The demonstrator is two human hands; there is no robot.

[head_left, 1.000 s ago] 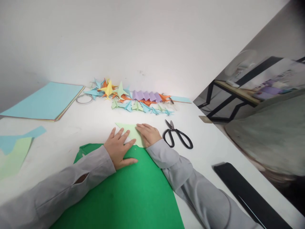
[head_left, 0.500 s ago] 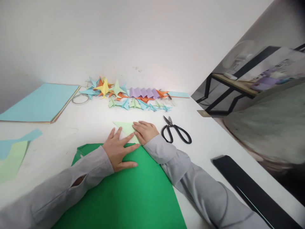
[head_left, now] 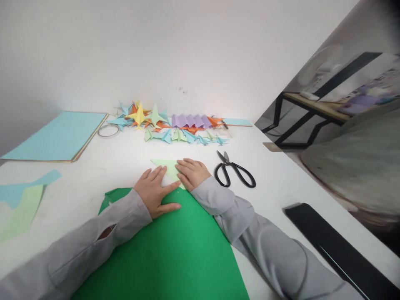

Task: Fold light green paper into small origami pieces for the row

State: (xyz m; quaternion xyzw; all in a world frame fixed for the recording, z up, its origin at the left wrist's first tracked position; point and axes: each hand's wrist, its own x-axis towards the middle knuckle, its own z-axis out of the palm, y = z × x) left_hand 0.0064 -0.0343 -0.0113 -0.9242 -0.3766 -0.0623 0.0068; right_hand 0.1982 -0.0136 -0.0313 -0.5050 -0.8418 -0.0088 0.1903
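A pale green sheet of paper, folded to a triangle (head_left: 170,167), lies flat on the white table just past the edge of a large green sheet (head_left: 178,250). My right hand (head_left: 193,171) rests flat on the triangle's right side, fingers stretched out. Over the green sheet's far edge is my left hand (head_left: 155,192), its fingers extended and an index fingertip at the triangle's lower part. Neither hand grips anything. Part of the pale green paper is hidden beneath the right hand.
Black-handled scissors (head_left: 234,170) lie right of my hands. A black flat case (head_left: 337,250) is at the right. Folded paper stars and cranes (head_left: 139,114) and a purple pleated paper (head_left: 191,121) line the wall. A blue paper stack (head_left: 59,135) and scraps (head_left: 28,200) are left.
The fingers of my left hand have drawn closer together and slightly nearer to me. My right hand stays on the folded paper. The whole view has shifted a little.
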